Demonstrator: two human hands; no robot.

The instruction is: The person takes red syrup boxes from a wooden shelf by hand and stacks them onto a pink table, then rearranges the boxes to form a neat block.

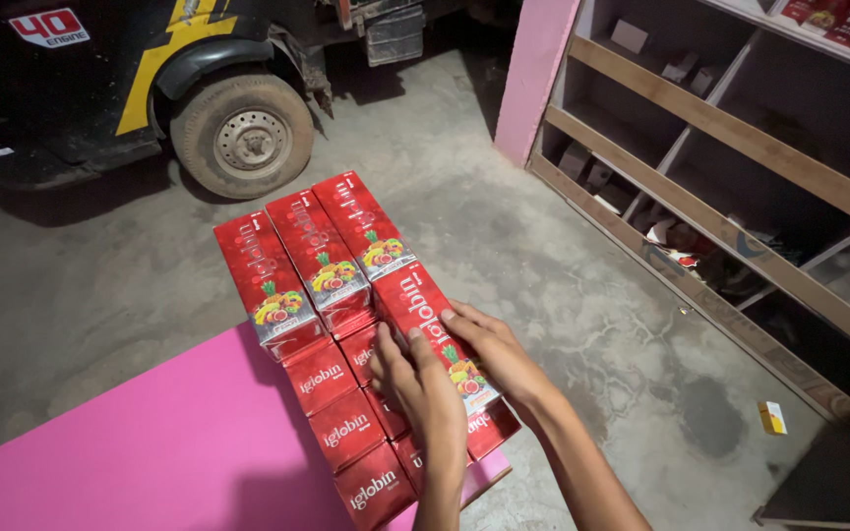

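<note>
Four red cartons lie flat as the top layer of a stack on the pink table (130, 452). Both hands rest open on the fourth red carton (425, 313), nearest the person: left hand (425, 388), right hand (494, 352). Its long axis runs away from them, toward the other three cartons (312, 261). Neither hand grips.
</note>
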